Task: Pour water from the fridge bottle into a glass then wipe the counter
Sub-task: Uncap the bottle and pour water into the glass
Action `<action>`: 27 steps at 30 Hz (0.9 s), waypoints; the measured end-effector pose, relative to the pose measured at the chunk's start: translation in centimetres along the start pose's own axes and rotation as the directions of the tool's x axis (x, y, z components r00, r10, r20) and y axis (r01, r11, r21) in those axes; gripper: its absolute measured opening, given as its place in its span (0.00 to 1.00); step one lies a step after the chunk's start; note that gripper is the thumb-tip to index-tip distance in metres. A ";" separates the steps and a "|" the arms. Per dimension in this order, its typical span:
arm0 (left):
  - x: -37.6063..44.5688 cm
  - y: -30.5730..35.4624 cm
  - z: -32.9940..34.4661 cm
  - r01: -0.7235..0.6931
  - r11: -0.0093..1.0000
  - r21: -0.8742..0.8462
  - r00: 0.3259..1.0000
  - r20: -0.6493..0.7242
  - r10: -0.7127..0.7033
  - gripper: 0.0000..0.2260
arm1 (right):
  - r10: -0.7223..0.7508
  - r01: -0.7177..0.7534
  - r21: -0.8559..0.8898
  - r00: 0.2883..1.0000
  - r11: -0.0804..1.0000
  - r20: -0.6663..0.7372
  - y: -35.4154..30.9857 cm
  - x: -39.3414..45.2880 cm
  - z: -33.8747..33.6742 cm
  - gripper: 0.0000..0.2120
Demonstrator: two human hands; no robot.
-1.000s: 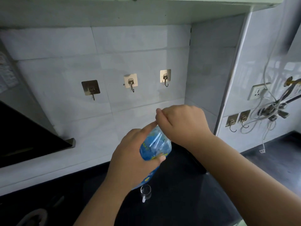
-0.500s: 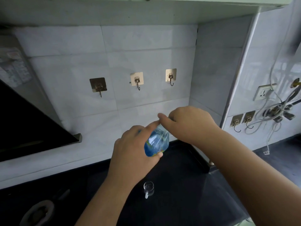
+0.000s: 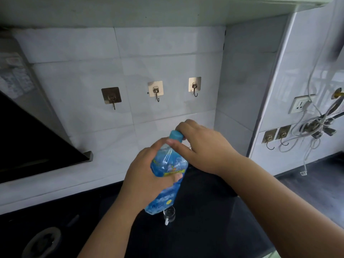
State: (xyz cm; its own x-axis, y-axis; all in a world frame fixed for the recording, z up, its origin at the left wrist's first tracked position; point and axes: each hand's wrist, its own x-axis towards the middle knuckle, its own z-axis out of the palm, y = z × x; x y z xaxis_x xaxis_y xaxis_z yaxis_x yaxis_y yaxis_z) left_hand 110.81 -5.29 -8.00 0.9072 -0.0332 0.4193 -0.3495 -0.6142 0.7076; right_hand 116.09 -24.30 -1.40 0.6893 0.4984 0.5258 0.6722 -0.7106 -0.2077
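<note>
- Head view, centre of the frame: the left hand wraps around the body of a blue plastic water bottle, fingers curled over the label, thumb at the near side.
- The bottle is held above the table, tilted so that its neck leans up and to the right and its base points down toward the lower centre.
- Its blue cap is still on the neck; the right hand comes in from the right and grips the cap with curled fingers and thumb.
- Just below the bottle's base, at lower centre, a small clear glass stands upright on the dark table, with a small white part at its near side.
- Left side of the frame: the slanted black panel of a range hood, with a burner in the lower left corner.
- Upper middle: three square adhesive hooks in a row on the white tiled wall.
- Right edge: a wall socket, tangled white cables and two more hooks beneath it.
</note>
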 end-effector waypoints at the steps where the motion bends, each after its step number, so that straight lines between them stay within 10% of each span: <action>1: 0.1 0.1 -0.2 -0.025 1.000 0.009 1.000 0.012 0.025 0.40 | -0.004 0.007 0.055 0.998 0.998 -0.055 0.0 -0.2 0.5 0.22; 8: 0.2 0.4 1.4 -0.084 0.893 0.443 0.996 0.012 0.087 0.38 | 0.452 -0.436 -0.210 0.891 0.875 0.035 -0.4 0.8 0.6 0.25; 12: -0.1 -0.7 2.1 -0.079 0.915 0.395 0.997 0.027 0.074 0.38 | 0.468 -0.424 -0.227 0.862 0.877 0.194 -0.4 0.8 0.4 0.27; 17: -0.1 -1.1 1.3 0.013 0.997 0.071 1.000 0.020 -0.015 0.41 | 0.312 -0.409 0.276 0.889 0.870 0.336 0.8 -0.6 0.7 0.35; 22: 1.3 -0.2 -1.1 0.115 0.973 -0.201 0.990 -0.061 -0.130 0.41 | 0.253 -0.431 0.799 0.901 0.420 0.353 2.7 -4.4 3.8 0.13; 27: 3.6 1.6 -2.9 0.087 0.918 -0.388 0.995 -0.007 -0.097 0.42 | 0.060 -0.356 0.872 0.932 0.336 0.357 2.9 -5.6 4.8 0.37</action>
State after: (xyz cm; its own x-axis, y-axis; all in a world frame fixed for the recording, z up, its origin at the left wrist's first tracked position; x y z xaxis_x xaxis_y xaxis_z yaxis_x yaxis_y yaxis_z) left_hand 112.83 -4.14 -3.67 0.9352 0.0318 0.3526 -0.3328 -0.2605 0.9063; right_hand 115.47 -26.73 -8.86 0.7792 0.5995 0.1828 0.2159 0.0171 -0.9763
